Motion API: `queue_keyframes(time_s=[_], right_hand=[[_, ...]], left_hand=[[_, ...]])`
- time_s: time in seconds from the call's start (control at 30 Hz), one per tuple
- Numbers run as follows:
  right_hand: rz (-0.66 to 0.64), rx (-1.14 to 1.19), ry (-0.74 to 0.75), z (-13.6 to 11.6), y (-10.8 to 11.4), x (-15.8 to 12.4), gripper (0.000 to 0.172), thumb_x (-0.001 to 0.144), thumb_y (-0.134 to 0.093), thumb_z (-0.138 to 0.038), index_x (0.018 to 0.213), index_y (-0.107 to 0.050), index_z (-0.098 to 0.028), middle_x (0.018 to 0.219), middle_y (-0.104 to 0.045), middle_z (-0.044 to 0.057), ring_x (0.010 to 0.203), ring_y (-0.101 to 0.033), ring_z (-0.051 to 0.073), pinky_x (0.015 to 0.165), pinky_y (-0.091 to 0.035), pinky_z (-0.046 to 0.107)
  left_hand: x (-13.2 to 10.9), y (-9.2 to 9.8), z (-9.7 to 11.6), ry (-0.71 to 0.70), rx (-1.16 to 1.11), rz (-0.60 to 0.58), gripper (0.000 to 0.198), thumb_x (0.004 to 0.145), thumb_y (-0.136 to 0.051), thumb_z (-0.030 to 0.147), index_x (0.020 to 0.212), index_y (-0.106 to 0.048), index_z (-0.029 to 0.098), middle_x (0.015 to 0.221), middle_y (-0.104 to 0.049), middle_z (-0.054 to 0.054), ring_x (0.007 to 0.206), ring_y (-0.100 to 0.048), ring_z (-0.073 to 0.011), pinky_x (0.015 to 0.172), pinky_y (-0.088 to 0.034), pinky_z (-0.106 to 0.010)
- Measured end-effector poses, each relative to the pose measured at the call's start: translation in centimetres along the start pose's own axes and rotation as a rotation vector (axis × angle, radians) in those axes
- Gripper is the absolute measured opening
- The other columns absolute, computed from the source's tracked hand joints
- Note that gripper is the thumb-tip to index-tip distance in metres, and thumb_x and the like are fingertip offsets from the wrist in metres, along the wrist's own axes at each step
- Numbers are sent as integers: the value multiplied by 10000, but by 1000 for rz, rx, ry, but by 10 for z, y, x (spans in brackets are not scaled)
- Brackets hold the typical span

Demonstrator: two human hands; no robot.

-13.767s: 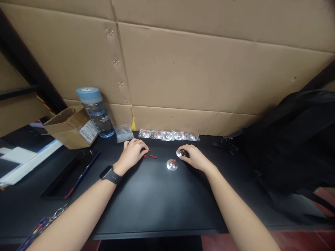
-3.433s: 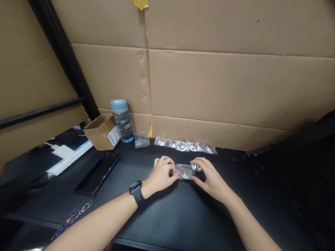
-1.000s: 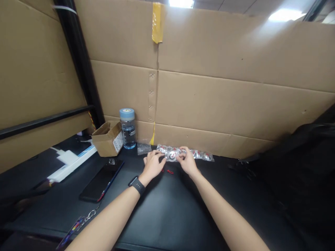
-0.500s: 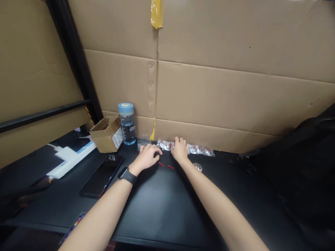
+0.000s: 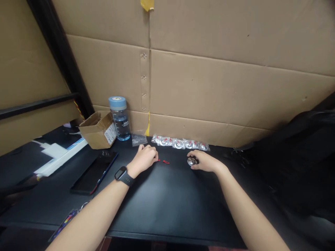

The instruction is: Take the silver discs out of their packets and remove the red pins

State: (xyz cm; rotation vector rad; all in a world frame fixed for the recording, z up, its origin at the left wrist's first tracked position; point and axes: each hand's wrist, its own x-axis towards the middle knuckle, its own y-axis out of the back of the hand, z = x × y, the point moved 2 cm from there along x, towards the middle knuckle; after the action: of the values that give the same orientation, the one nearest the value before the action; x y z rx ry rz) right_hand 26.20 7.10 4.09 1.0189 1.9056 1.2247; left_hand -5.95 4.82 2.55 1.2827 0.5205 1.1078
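Observation:
My left hand (image 5: 144, 159), with a black watch on its wrist, is closed in a pinch at one small red cord loop (image 5: 158, 160), most of which the fingertips hide. A second red cord loop (image 5: 166, 162) lies on the black table just to the right. My right hand (image 5: 205, 161) has its thumb and fingers around the edges of a small round silver metal disc (image 5: 191, 161) at the tabletop. Behind both hands, a row of clear plastic packets (image 5: 179, 143) holds silver discs and red bits against the cardboard.
A blue-capped water bottle (image 5: 121, 122) and an open cardboard box (image 5: 98, 134) stand at the back left. Nearer are a dark phone (image 5: 94, 172), a white power strip (image 5: 61, 157) and a keyring (image 5: 84, 205). An empty-looking plastic bag (image 5: 139, 140) lies beside the bottle. Black fabric (image 5: 295, 167) bulks at the right.
My right hand has left the row of packets and come right and nearer, onto the loose metal disc. My left hand has closed its fingers at a red loop. The view has shifted slightly.

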Motion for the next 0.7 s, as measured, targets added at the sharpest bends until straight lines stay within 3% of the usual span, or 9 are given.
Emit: queue_keyframes(time_s=[0.2, 0.47, 0.7], right_hand=[[134, 80, 58, 3, -14, -13, 319, 817, -731, -218, 1132, -688, -238, 1090, -698, 63, 945, -671, 205, 877, -503, 313], [303, 6, -11, -4, -16, -14, 499, 700, -782, -231, 1179, -651, -285, 1009, -732, 24, 868, -694, 218, 754, -499, 303], [586, 433, 277, -60, -23, -20, 408, 744, -770, -228, 1128, -634, -253, 1043, -726, 33, 898, -695, 196, 790, -556, 313]], left_hand=[[0, -3, 14, -33, -101, 107, 135, 1022, -570, 284, 950, -670, 230, 972, -753, -6, 953, -621, -206, 862, -248, -371], [-1, -7, 30, 10, -202, 172, 117, 988, -643, 342, 985, -742, 279, 1036, -776, -15, 1055, -635, -238, 887, -257, -391], [-3, -2, 54, 99, -533, 148, 139, 971, -631, 343, 938, -734, 256, 1050, -728, -13, 966, -654, -211, 913, -414, -369]])
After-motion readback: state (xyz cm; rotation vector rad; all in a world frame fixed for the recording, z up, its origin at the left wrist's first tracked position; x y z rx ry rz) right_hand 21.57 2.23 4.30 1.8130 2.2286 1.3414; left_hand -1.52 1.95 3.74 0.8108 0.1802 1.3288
